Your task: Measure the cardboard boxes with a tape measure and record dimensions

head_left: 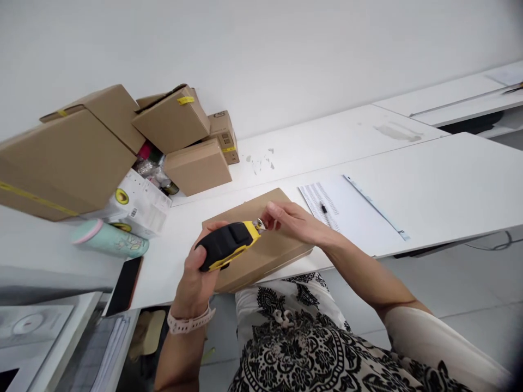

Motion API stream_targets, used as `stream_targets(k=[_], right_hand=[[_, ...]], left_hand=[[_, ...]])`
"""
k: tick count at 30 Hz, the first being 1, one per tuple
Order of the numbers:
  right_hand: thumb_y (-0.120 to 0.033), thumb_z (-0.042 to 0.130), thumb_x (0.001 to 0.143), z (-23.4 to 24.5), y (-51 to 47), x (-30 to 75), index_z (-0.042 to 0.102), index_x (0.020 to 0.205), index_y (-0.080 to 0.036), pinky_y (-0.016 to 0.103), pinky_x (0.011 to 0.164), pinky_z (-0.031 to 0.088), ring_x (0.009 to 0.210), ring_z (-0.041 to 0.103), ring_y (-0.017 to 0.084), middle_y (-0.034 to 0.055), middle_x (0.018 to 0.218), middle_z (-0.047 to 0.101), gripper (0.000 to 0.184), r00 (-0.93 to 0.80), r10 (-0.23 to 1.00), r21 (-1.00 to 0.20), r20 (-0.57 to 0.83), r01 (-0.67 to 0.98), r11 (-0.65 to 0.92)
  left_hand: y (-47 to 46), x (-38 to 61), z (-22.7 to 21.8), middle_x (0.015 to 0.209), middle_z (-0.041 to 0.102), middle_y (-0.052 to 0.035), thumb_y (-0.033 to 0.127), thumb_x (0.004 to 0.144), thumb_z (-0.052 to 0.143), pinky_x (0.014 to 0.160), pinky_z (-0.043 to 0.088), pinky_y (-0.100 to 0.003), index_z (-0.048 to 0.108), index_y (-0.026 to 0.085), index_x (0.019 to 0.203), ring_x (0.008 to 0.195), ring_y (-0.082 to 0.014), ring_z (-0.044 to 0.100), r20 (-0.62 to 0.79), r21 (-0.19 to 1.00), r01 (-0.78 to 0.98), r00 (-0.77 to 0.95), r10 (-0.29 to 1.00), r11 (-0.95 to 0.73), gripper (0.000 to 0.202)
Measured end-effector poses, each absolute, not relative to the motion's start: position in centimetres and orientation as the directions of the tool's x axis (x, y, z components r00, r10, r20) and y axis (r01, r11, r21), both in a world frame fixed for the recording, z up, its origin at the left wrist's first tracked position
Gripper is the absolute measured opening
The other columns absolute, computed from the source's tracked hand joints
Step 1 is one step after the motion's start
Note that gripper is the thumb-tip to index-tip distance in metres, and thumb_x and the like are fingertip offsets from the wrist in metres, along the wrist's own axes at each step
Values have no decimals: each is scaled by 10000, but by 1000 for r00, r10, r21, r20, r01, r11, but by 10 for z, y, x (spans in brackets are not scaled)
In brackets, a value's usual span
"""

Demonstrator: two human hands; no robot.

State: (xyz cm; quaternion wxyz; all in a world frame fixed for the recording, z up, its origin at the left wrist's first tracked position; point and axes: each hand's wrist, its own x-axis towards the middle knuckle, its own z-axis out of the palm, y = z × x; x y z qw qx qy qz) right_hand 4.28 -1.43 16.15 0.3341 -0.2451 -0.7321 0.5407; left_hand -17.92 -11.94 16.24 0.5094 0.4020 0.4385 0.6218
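Observation:
My left hand is wrapped around a black and yellow tape measure, its front end pointing right. At that end my right hand has its fingers pinched by the small metal hook of the tape. Only a short bit of metal shows there; whether the fingertips grip it firmly is hard to make out. Beneath both hands a flat brown cardboard box lies on the white table, close to its front edge.
Several cardboard boxes are stacked at the left against the wall. A mint bottle and a black phone lie at the table's left end. Right of the box are a printed sheet, a pen and a blue-edged strip.

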Motion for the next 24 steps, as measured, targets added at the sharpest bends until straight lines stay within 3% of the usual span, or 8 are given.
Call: stream_targets(k=[5,9,12,15,18,24], right_hand=[[-644,572,889,156,-19,39,523,634,-224,287,522,360,541,420,114,-24,579,494,495,-707,696,-992,126,-67,111],[-550,695,783,147,9,63,545,624,-218,283,525,338,539,379,111,-44,571,454,397,-573,816,-982,76,-183,-37],[-496,706,778,133,41,90,539,602,-202,293,587,357,580,402,109,-34,611,472,381,-424,900,-980,101,-196,18],[-516,680,812,111,65,104,560,613,-191,303,644,374,626,431,119,-21,640,496,400,-470,879,-994,80,-105,34],[-552,651,830,90,77,104,562,621,-191,322,704,397,666,455,133,-15,659,512,427,-540,840,-999,50,-24,44],[-580,593,875,75,74,98,542,657,-190,324,758,378,721,462,141,-20,705,503,450,-583,810,-987,60,84,134]], left_hand=[[-122,-170,162,1064,738,-143,602,726,713,727,635,-517,728,190,1114,951,-384,724,-26,949,-315,-36,999,14,567],[-131,-190,170,1023,755,-139,543,649,790,578,644,-456,770,191,1054,829,-364,735,-51,958,-286,-161,986,3,538],[-139,-222,172,918,774,-124,521,561,836,510,636,-441,793,169,944,717,-343,731,-80,974,-225,-350,933,-1,522],[-145,-253,167,815,777,-100,520,500,860,467,627,-444,789,168,841,621,-326,719,-151,976,-209,-458,876,59,495],[-151,-270,162,780,780,-96,512,482,871,474,632,-446,787,167,842,602,-326,720,-208,972,-196,-474,856,128,507],[-156,-284,158,891,793,-118,510,514,865,514,647,-458,785,160,925,680,-356,745,-209,977,-122,-443,872,172,545]])
